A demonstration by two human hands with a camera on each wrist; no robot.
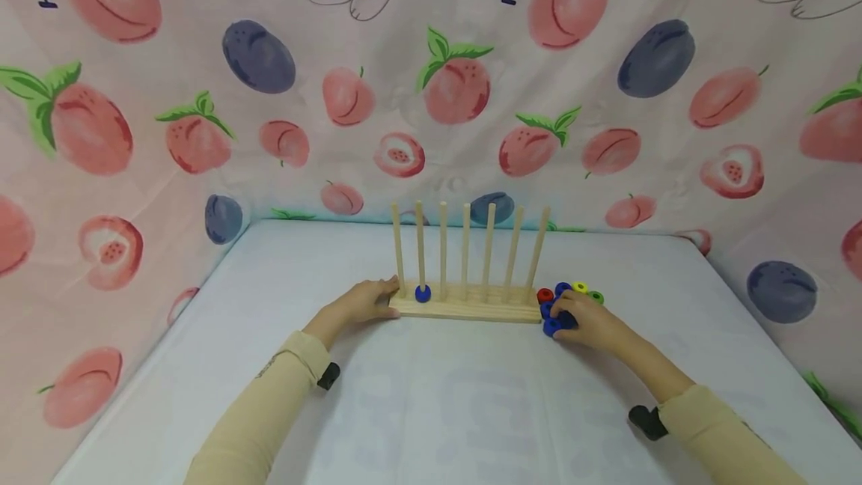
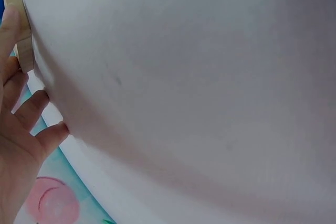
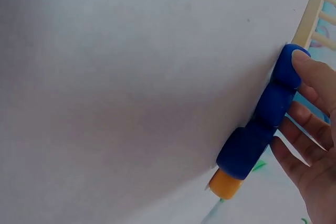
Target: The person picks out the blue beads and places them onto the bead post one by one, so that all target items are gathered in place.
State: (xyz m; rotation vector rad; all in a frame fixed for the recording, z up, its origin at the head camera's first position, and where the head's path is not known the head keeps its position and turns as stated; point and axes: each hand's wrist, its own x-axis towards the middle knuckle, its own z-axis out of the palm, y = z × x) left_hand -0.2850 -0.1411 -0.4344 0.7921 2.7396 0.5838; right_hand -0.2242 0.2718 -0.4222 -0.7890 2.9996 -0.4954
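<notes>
Your left hand [image 1: 360, 302]: grips the peg rack [image 1: 465, 310] at its left end
Your right hand [image 1: 589, 320]: thumb touches a blue bead [image 3: 285, 70]; whether pinched, I cannot tell
Loose beads [image 1: 580, 287]: beside the rack's right end
Second peg from left [image 1: 420, 245]: carries another blue bead [image 1: 423, 293]

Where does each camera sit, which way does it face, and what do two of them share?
Head: on the head, facing forward and down at the wooden rack; both sleeves, the left hand and the right hand show.
Left wrist: on that wrist, facing mostly white tabletop beside the rack's end; the left hand shows at the left edge.
Right wrist: on that wrist, facing tabletop and blue beads; the right hand shows at the right edge.
Shared: head and right wrist both show blue beads and the rack.
</notes>
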